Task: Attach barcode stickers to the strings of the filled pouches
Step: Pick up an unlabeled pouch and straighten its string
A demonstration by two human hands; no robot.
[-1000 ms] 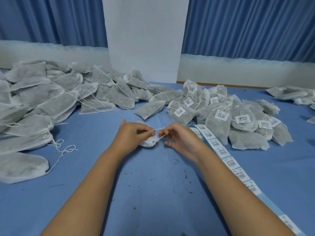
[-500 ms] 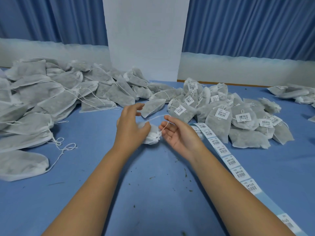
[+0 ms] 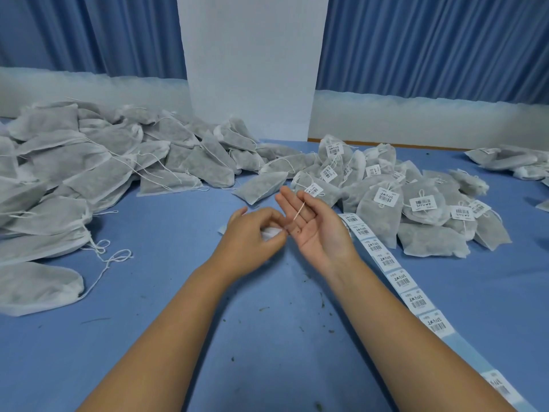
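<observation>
Blue cloth covers the bench [image 3: 142, 307] in front of you. Your left hand [image 3: 252, 237] is low over it, and its fingers [image 3: 267, 217] are curled round a small white pouch [image 3: 271, 233]. Only a little of this pouch shows under the hand.

A thin string [image 3: 299, 210] goes from the tips of the left hand up and across your right hand [image 3: 319, 227]. You hold the right hand palm up, just beside the left one. Its fingers [image 3: 289, 202] are straight and close together and grip nothing; the string only lies over them. I cannot tell if it goes round a finger.

On the bench, along the outer side of your right forearm, lies a long sticker strip [image 3: 398, 278]. It runs from near the right hand to the lower right corner, with the barcodes facing up.

Beyond the strip, on the right, is a heap of labelled pouches [image 3: 377, 217], each with a barcode sticker. On the left is a bigger heap of plain pouches [image 3: 98, 173], and loose strings hang out of it. Behind the bench you have a blue curtain [image 3: 430, 46] and a white pillar [image 3: 252, 60].
</observation>
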